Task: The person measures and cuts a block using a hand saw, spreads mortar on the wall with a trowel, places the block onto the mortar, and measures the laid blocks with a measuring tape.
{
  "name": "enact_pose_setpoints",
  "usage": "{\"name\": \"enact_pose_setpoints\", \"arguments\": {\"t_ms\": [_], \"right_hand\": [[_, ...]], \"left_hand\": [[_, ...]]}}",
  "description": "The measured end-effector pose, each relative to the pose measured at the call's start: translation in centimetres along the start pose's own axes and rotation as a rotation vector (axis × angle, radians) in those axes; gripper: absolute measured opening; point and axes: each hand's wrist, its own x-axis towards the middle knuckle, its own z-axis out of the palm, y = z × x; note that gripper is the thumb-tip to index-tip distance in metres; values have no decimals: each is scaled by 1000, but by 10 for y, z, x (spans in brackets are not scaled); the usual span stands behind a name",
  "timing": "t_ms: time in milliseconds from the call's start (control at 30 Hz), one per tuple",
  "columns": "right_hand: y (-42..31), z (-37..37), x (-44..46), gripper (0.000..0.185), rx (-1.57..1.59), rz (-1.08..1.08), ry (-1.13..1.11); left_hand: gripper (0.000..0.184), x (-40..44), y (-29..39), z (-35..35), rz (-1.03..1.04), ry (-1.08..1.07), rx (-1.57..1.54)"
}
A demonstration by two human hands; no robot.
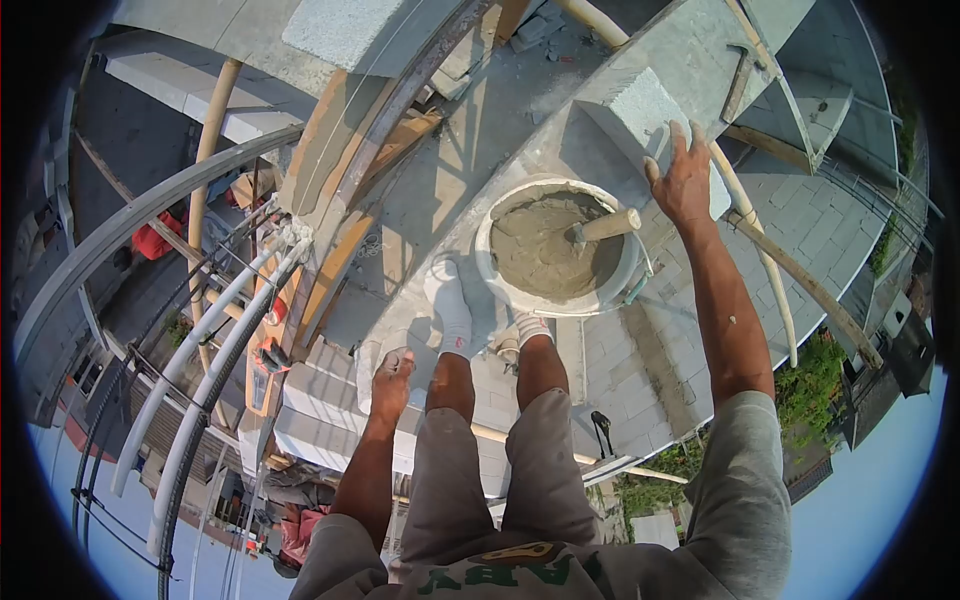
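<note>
My right hand (pixel 683 180) reaches forward with its fingers spread, over the near end of a pale grey block (pixel 640 115) on the concrete ledge. My left hand (pixel 393 372) hangs low beside my left leg, its fingers bent; whether it holds anything is hidden. Between the hands, in front of my feet, stands a white bucket (pixel 484 250) of wet grey mortar (pixel 545 245). A tool with a wooden handle (pixel 610 225) sticks out of the mortar and leans over the bucket's right rim.
A hammer (pixel 738 85) lies on the concrete at the upper right. Another block (pixel 345 30) rests at the top left. White pipes (pixel 215 365) and rebar stand at the left, beside an orange level (pixel 262 385). Another person (pixel 300 535) is at the lower left. Wooden poles (pixel 810 280) cross the right.
</note>
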Motion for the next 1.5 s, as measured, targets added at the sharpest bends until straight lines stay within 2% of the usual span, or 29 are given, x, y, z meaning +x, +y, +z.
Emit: {"name": "enact_pose_setpoints", "arguments": {"t_ms": [33,100,167,233,300,367,433,467,533,600,700,800,900,1000,1133,1200,1300,1433,1500], "right_hand": [[-19,-11,-5,69,92,-65,23],[-45,-15,-24,61,101,-82,-251],[-64,-15,-38,57,-106,40,-733],[-81,-9,-54,43,-252,114,-775],[-100,-16,-61,40,-209,39,-1063],[-129,-20,-77,29,-192,-3,-1235],[-140,6,-100,34,-100,21,-1369],[-141,15,-106,35,-54,114,-1301],[-149,20,-124,35,49,291,-1181],[-153,6,-137,39,-3,264,-1188],[-141,-40,-138,41,-90,250,-1267],[-107,-66,-173,40,-138,253,-1048],[-74,-88,-188,41,-98,296,-816],[-52,-96,-180,45,-69,239,-632],[-36,-91,-152,48,5,152,-510],[-29,-82,-136,50,30,112,-482],[-28,-62,-127,53,89,175,-410],[-38,-23,-140,41,223,261,-349],[-53,-9,-149,42,288,318,-371]], "left_hand": [[38,2,1,6,-5,3,-11],[38,-6,12,11,12,-43,-44],[38,1,-13,16,-1,-74,-134],[41,-1,-20,15,18,-80,-203],[41,-4,-21,9,11,-73,-203],[38,-10,-14,1,-17,-62,-133],[38,1,-59,-7,66,-48,-10],[38,10,-71,-9,117,-33,47],[39,2,-55,-19,71,-2,40],[38,-10,-37,-31,-21,4,-66],[37,-7,-27,-41,24,26,-68],[45,-7,-7,-45,96,22,69],[41,-9,-4,-37,92,-49,28],[41,-11,-6,-32,103,-90,-18],[42,-3,-27,-27,172,-105,-37],[42,1,-32,-28,135,-89,-18],[42,2,-34,-31,114,-62,24],[41,6,-47,-32,99,-27,102],[41,1,-45,-32,5,-77,-17]]}}
